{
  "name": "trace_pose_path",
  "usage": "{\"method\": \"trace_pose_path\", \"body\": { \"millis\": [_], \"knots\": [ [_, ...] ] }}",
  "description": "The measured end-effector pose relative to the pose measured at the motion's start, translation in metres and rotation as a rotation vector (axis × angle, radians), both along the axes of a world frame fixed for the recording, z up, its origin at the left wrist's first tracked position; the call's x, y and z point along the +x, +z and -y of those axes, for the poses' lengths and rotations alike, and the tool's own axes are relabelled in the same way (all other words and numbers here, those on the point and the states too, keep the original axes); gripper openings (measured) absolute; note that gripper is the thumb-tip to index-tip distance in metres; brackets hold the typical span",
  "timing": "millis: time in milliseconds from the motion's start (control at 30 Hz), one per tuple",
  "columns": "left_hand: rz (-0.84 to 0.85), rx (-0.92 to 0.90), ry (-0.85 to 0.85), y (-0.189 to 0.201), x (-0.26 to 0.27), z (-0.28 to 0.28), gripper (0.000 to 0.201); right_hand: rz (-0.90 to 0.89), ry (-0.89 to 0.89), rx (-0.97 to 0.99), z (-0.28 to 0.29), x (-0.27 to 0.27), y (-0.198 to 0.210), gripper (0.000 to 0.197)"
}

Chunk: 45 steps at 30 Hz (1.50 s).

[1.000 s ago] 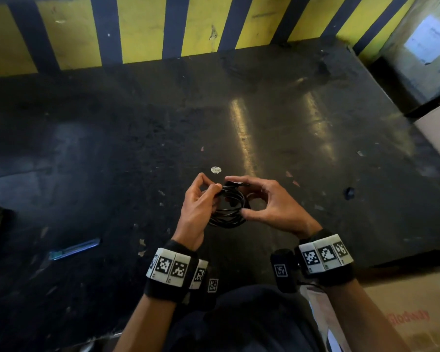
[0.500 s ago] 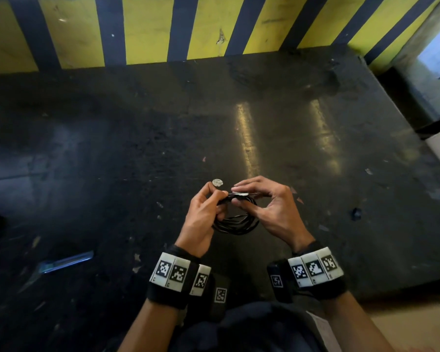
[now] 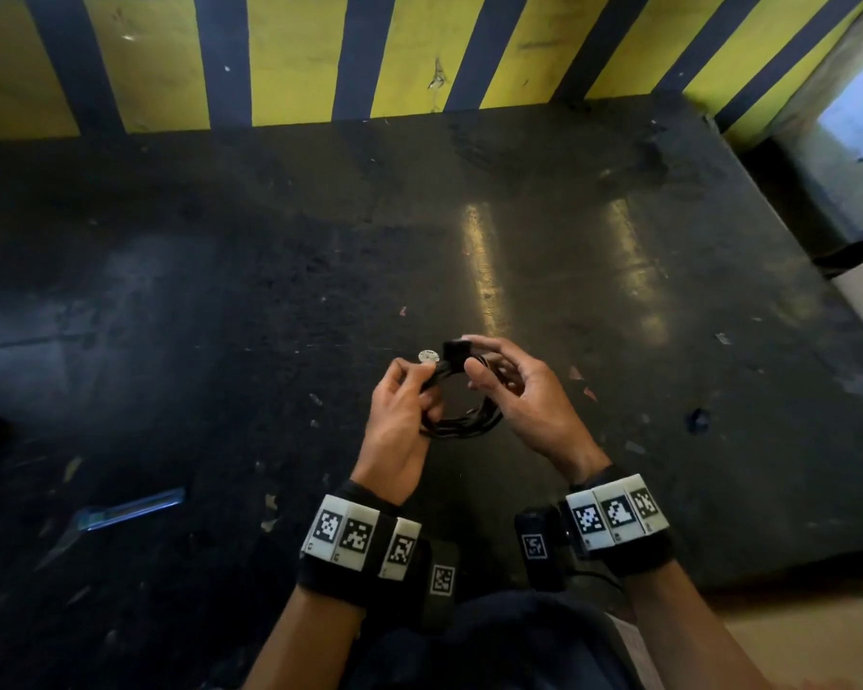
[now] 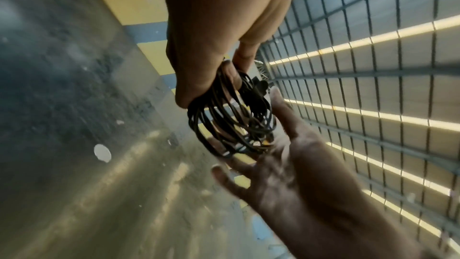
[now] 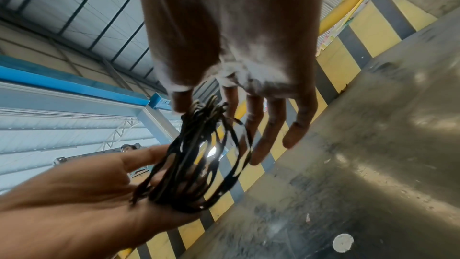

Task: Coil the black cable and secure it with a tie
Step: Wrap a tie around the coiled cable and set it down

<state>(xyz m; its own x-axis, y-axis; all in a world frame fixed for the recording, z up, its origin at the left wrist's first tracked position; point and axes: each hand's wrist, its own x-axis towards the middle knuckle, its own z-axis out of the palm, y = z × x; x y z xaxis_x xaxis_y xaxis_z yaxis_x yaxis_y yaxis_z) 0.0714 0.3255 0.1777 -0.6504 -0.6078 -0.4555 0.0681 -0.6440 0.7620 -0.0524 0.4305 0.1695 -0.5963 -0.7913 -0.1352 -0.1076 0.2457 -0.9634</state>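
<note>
A person holds a black cable (image 3: 462, 415) up in the air, above a dark table (image 3: 220, 291). The cable is wound into a small round bundle of many loops. The left hand (image 3: 399, 430) grips the left side of the bundle, with the thumb and fingers curled around the loops. From the left wrist view, the strands run under the thumb and bunch in the palm. The right hand (image 3: 524, 400) is on the other side of the bundle. Its first finger and thumb pinch a small black piece (image 3: 455, 352) at the top of the loops, and I cannot tell whether this piece is a tie or a plug. The other right fingers (image 5: 259, 135) are long and loose beside the coil. A small round white disc (image 3: 427, 355) lies on the table just behind the hands. A blue thing (image 3: 130, 507) lies on the table, far to the left. Yellow and dark stripes (image 3: 295, 57) run along the wall at the back.
</note>
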Motion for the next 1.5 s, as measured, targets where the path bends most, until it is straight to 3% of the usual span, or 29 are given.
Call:
{"method": "trace_pose_path", "body": {
  "millis": [100, 233, 300, 433, 533, 666, 833, 966, 1066, 1133, 1233, 1400, 1500],
  "knots": [
    [-0.136, 0.109, 0.103, 0.006, 0.002, 0.008, 0.028, 0.165, 0.023, 0.079, -0.005, 0.004, 0.004, 0.043],
    [-0.256, 0.108, 0.136, 0.013, 0.005, 0.009, 0.026, 0.239, -0.054, -0.006, -0.008, 0.013, 0.01, 0.014],
    [-0.263, 0.083, 0.122, 0.013, 0.008, 0.006, 0.02, 0.248, -0.118, -0.056, -0.008, 0.013, 0.015, 0.013],
    [-0.118, -0.239, 0.057, 0.008, 0.017, -0.002, 0.03, 0.341, -0.266, -0.169, -0.007, 0.014, 0.027, 0.024],
    [0.015, -0.521, -0.066, 0.004, 0.024, -0.007, 0.022, 0.283, -0.318, -0.219, -0.006, 0.014, 0.028, 0.03],
    [0.105, -0.681, -0.212, -0.007, 0.035, -0.009, 0.018, 0.203, -0.252, -0.284, -0.015, 0.02, 0.022, 0.039],
    [0.178, -0.787, -0.391, -0.008, 0.041, -0.003, 0.035, -0.065, -0.261, -0.316, -0.031, 0.017, 0.016, 0.038],
    [0.112, -0.808, -0.463, -0.001, 0.043, 0.006, 0.07, -0.137, -0.248, -0.282, -0.039, 0.016, 0.015, 0.034],
    [0.087, -0.893, -0.508, 0.005, 0.034, 0.001, 0.057, -0.228, -0.243, -0.232, -0.053, 0.015, 0.011, 0.032],
    [0.129, -1.018, -0.413, 0.006, 0.025, -0.002, 0.045, -0.21, -0.234, -0.223, -0.059, 0.013, 0.01, 0.03],
    [0.172, -1.166, -0.375, 0.001, 0.012, -0.009, 0.046, -0.204, -0.236, -0.197, -0.07, 0.005, 0.007, 0.03],
    [0.08, -1.069, -0.441, -0.005, -0.004, -0.023, 0.051, -0.139, -0.272, -0.158, -0.095, -0.011, -0.004, 0.028],
    [0.109, -1.183, -0.461, -0.015, -0.016, -0.034, 0.036, -0.123, -0.278, -0.108, -0.107, -0.014, -0.013, 0.026]
  ]
}}
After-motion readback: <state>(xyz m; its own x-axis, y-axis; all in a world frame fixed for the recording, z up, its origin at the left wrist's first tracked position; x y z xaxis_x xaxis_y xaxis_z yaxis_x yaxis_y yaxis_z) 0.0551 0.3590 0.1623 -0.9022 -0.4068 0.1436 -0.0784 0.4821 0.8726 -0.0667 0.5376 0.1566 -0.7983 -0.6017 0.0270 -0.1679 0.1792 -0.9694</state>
